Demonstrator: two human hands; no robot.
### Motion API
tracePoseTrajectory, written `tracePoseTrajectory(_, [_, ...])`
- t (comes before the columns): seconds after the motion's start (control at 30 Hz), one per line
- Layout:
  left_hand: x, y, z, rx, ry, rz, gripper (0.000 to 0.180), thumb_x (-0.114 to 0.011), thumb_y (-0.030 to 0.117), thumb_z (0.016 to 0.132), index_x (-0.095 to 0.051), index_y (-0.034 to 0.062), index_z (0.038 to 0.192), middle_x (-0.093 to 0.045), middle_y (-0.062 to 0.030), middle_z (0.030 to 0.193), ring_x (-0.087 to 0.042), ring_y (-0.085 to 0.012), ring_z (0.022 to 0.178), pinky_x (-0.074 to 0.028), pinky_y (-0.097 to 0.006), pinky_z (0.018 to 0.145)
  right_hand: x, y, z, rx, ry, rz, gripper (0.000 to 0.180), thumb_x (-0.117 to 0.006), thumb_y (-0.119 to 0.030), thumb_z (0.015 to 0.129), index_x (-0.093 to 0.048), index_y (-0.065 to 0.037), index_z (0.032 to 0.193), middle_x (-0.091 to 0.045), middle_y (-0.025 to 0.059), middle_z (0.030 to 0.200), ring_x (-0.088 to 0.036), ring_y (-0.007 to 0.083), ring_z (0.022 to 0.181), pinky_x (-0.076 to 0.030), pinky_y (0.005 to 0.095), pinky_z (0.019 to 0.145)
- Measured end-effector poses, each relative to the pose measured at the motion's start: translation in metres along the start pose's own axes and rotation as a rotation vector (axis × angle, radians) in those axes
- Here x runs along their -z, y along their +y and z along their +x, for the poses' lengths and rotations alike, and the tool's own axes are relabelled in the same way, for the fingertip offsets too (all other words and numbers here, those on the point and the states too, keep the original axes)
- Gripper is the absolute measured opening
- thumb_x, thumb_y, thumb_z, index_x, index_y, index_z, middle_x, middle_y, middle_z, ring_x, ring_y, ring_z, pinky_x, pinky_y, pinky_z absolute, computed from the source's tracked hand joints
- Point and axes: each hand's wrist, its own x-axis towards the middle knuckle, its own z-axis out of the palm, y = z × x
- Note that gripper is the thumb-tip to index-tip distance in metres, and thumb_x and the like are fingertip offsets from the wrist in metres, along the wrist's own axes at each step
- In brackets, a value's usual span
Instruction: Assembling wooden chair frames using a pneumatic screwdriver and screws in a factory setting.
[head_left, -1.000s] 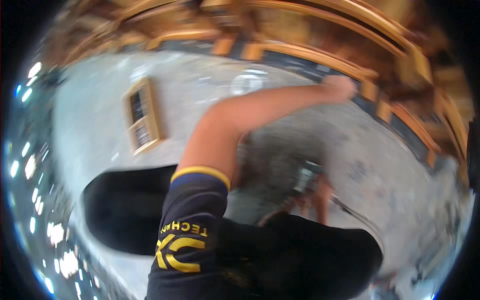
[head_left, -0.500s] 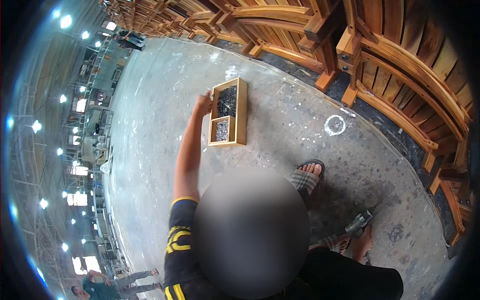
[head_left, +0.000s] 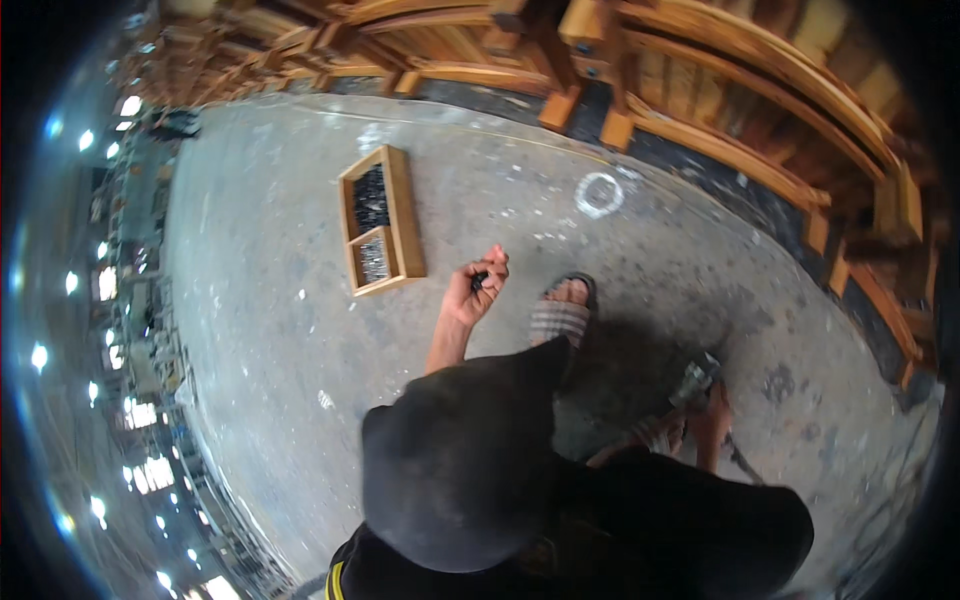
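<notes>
Wooden tray (head_left: 405, 215); rough concrete floor (head_left: 270, 330)

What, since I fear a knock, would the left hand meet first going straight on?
Probably only bare concrete floor: the left hand, pinching a small dark thing, points past the wooden tray toward the wooden frames beyond. Depth is unclear.

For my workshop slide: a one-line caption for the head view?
Left hand closed on small dark pieces beside a two-compartment wooden tray; right hand grips a tool.
</notes>
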Motion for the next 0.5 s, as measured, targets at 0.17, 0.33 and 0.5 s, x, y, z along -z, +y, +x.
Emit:
tracePoseTrajectory(0.17, [-0.041, -0.051, 0.037, 0.182, -0.166, 0.469, 0.035, -0.042, -0.004, 0.088, -0.046, -0.0037, 0.123, -0.057, -0.0162, 0.11, -0.047, -0.0114, 0.071, -0.037, -0.02, 0.051, 0.007, -0.006, 0.003, -0.012, 0.024, 0.013, 0.046, -0.072, -0.015, 0.061, -0.054, -0.006, 0.103, -0.062, 0.0151, 0.099, -0.06, 0.0383, 0.09, -0.048, 0.0452, 0.073])
tracePoseTrajectory(0.33, [-0.076, -0.107, 0.061, 0.337, -0.13, 0.897, 0.03, -0.045, 0.007, 0.095, -0.048, -0.0027, 0.123, -0.061, -0.0162, 0.103, -0.046, -0.0113, 0.061, -0.037, -0.022, 0.047, 0.026, -0.014, 0.005, -0.002, -0.063, -0.108, 0.051, -0.071, -0.011, 0.057, -0.056, -0.013, 0.105, -0.059, 0.0091, 0.101, -0.06, 0.0322, 0.092, -0.046, 0.0444, 0.076])
tracePoseTrajectory(0.5, [-0.095, -0.144, 0.082, 0.432, -0.135, 1.234, 0.029, -0.045, 0.008, 0.092, -0.051, -0.0037, 0.118, -0.062, -0.0167, 0.1, -0.046, -0.0135, 0.061, -0.035, -0.023, 0.047, 0.035, -0.031, 0.01, 0.109, 0.057, -0.086, 0.046, -0.064, -0.006, 0.06, -0.056, -0.014, 0.104, -0.055, 0.0067, 0.096, -0.06, 0.031, 0.087, -0.045, 0.0425, 0.068])
